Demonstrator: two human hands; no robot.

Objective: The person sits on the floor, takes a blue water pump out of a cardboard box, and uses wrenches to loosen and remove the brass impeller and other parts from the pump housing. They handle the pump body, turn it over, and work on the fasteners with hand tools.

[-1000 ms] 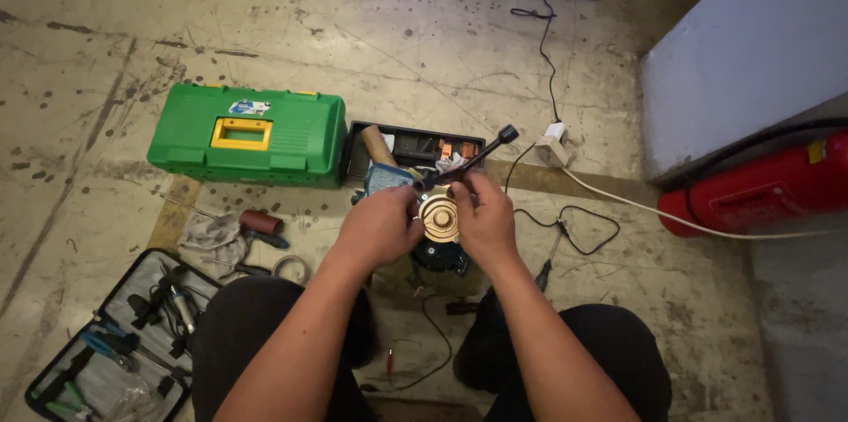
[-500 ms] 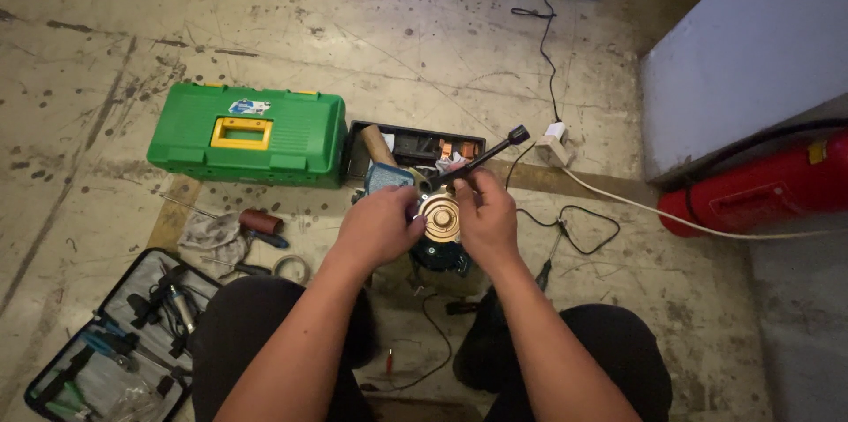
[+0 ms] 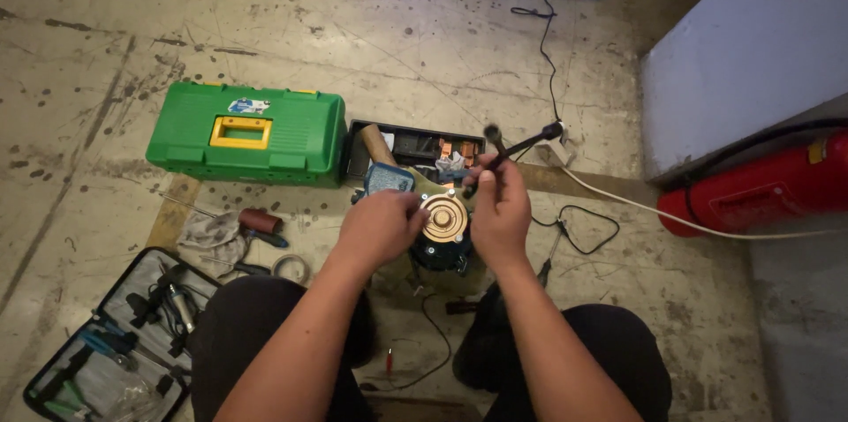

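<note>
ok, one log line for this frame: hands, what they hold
left hand: on round copper part | right hand: grips black T-handle tool | green toolbox: closed, floor

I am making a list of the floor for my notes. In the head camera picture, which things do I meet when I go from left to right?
Open tool case → green toolbox → left hand → round copper part → right hand → red cylinder.

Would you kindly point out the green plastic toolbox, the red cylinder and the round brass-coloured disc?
green plastic toolbox (image 3: 291,135), head view, lid
red cylinder (image 3: 751,192), head view, side wall
round brass-coloured disc (image 3: 443,217), head view, top face
</note>
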